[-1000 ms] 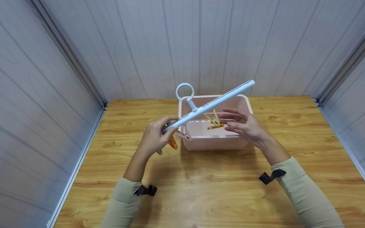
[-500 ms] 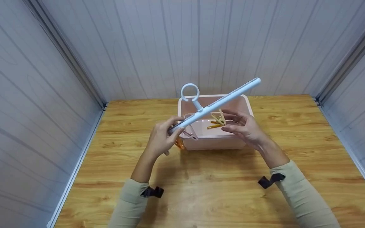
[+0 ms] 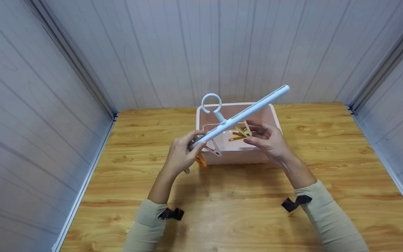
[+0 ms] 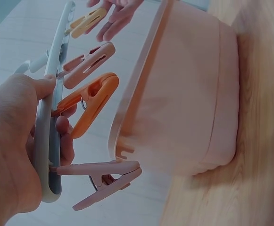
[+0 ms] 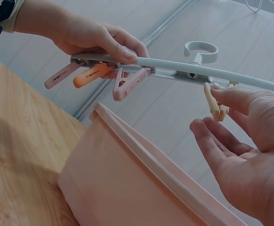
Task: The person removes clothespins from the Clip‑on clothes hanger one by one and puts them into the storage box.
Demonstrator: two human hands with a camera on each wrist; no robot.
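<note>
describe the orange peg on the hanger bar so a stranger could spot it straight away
Find the pale blue hanger bar held above the pink tub. Near the end that the left hand grips, three pegs hang close together. The orange peg is the middle one, bright orange between two pink pegs.

I count one pale blue clip hanger (image 3: pixel 240 114), four clothespins on it: two pink (image 5: pixel 132 83), one orange (image 5: pixel 93 74), one yellow (image 5: pixel 215 104), and one pink basket (image 3: pixel 273 115).

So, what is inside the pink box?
In the pink box, at least one loose yellow clip lies on the bottom. The hanger bar and right hand cover the rest.
</note>
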